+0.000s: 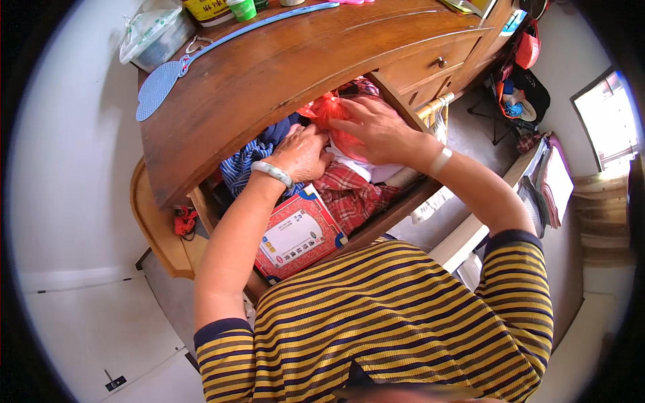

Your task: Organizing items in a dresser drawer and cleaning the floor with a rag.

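Observation:
Both of my hands reach into an open wooden drawer (396,216) packed with clothes. My right hand (377,131) lies over a red plastic bag (324,106), its fingers stretched and apart. Close beside it, my left hand (306,153) is bent down onto the contents, with its fingertips partly hidden. Under the hands is red plaid cloth (346,198), with some white cloth between. Blue-and-white striped cloth (238,164) sits left of my left hand. A flat red box (299,235) with a white panel rests at the drawer's near left corner.
The wooden cabinet top (269,87) overhangs the drawer's far side. On it are a blue fly swatter (160,87), a bagged plastic tub (158,40) and a green cup (242,9). A folding chair (524,94) holding items stands at the right, near folded cloth (554,181).

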`<state>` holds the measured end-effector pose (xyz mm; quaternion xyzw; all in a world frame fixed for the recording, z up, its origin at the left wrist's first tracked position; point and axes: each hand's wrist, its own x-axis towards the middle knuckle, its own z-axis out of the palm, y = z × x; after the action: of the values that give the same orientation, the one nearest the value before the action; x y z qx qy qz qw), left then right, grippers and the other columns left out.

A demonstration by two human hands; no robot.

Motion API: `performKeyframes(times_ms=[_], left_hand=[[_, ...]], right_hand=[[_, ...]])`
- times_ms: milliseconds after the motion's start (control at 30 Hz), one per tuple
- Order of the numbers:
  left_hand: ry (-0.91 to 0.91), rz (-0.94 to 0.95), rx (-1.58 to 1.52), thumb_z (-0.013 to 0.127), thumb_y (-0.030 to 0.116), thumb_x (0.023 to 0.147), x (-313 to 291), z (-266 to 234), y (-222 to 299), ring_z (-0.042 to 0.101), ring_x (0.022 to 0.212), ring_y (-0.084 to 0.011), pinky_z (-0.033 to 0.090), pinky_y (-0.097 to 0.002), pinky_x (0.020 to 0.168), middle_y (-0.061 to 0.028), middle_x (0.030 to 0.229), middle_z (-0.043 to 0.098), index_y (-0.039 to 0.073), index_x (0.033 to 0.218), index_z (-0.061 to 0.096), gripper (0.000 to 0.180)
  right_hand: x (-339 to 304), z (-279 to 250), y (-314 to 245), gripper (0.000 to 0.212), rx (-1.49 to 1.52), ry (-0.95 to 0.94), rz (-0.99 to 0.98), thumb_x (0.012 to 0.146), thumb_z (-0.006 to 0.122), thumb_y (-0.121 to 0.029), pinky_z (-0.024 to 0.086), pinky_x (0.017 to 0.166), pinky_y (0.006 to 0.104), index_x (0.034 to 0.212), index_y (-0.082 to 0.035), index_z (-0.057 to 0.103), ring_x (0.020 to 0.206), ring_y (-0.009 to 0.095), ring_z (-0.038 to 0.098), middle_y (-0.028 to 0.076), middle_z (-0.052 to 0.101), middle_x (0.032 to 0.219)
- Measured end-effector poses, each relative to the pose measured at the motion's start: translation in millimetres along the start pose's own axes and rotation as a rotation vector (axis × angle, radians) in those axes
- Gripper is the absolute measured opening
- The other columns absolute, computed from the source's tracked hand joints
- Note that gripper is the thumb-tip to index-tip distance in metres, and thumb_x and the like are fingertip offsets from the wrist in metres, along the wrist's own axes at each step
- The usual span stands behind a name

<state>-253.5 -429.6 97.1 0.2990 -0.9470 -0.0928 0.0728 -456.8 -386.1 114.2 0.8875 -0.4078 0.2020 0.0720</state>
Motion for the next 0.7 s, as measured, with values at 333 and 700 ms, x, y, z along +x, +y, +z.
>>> performKeyframes(times_ms=[333, 700], left_hand=[[0.275, -0.003, -0.595, 0.053, 0.002, 0.077, -111, -77, 64, 0.057, 0.082, -0.0258, 0.045, -0.0305, 0.072, -0.0167, 0.092, 0.057, -0.005, 0.098, 0.055, 0.022], [0.243, -0.740, -0.974, 0.054, 0.010, 0.082, -313, 8, 137, 0.054, 0.058, -0.0102, 0.041, -0.0229, 0.049, -0.0073, 0.065, 0.058, -0.001, 0.071, 0.056, 0.017]], right_hand=[[-153, -41, -90, 0.009, 0.840, -0.153, 0.516, 0.077, 0.057, -0.005, 0.045, 0.057, 0.0371, 0.079, 0.004, 0.058, 0.063, 0.031, 0.056, 0.016, 0.056, 0.070], [-146, 5, -87, 0.012, 0.764, 0.024, 0.354, 0.075, 0.058, -0.003, 0.049, 0.066, 0.0360, 0.086, 0.002, 0.062, 0.073, 0.032, 0.061, 0.017, 0.062, 0.080]])
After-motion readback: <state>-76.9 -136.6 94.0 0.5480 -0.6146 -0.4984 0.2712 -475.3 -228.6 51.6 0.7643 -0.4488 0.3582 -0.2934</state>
